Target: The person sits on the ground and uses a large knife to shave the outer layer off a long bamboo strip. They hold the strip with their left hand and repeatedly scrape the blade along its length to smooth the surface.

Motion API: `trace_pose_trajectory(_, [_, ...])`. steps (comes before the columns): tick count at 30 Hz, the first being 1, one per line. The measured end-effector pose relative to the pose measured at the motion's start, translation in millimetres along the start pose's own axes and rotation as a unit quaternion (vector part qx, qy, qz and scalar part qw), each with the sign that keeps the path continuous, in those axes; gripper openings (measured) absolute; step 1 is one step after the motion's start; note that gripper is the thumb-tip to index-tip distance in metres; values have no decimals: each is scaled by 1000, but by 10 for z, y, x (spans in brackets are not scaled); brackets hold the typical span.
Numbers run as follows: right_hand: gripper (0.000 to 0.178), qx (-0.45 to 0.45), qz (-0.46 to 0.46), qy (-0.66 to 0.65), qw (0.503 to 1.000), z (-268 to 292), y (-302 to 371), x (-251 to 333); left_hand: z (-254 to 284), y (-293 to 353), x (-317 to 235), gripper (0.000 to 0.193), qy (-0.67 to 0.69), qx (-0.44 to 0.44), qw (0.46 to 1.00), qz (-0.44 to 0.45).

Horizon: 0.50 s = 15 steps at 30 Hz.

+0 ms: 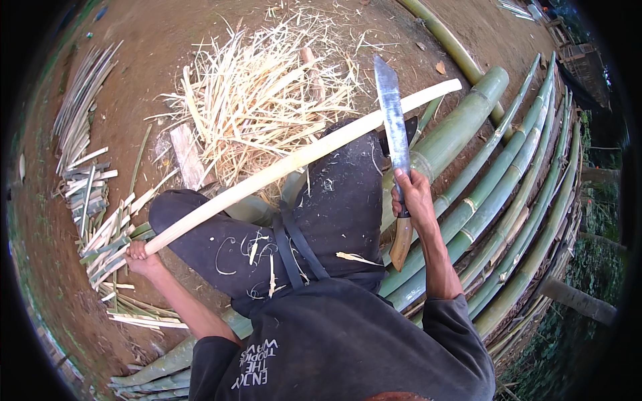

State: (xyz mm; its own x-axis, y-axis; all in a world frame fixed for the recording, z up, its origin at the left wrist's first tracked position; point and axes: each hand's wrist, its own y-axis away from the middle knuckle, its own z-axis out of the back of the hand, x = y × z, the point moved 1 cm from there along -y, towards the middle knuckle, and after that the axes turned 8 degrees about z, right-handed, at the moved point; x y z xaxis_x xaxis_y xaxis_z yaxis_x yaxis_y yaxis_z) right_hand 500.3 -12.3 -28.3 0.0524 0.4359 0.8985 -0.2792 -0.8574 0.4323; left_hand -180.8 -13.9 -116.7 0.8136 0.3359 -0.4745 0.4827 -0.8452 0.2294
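My left hand point(142, 259) is closed round the lower left end of a long, pale bamboo strip point(294, 160). The strip slants across both my thighs, and its far end reaches up to the right. In my right hand point(414, 194) is a machete point(393, 113), gripped where the wooden handle meets the blade. Its broad, worn blade points away from me and crosses in front of the strip near the far end; whether the two touch I cannot tell. Thin shavings lie on my dark trousers point(221, 250).
A heap of pale shavings point(261, 100) lies on the dirt ahead of me, beside a wooden block point(187, 157). Several long green bamboo poles point(481, 207) lie along my right side, with a thick bamboo piece point(461, 123) nearer. Split bamboo pieces point(87, 194) are piled at the left.
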Motion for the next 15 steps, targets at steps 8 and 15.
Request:
trace_pose_trajectory(8, [28, 104, -66, 76, 989, -462, 337, -37, -22, -13, 16, 40, 15, -16, 1000, -1])
trace_pose_trajectory(15, [27, 134, -53, 97, 985, -546, 396, -18, 21, -73, 67, 40, 27, -8, 1000, 9])
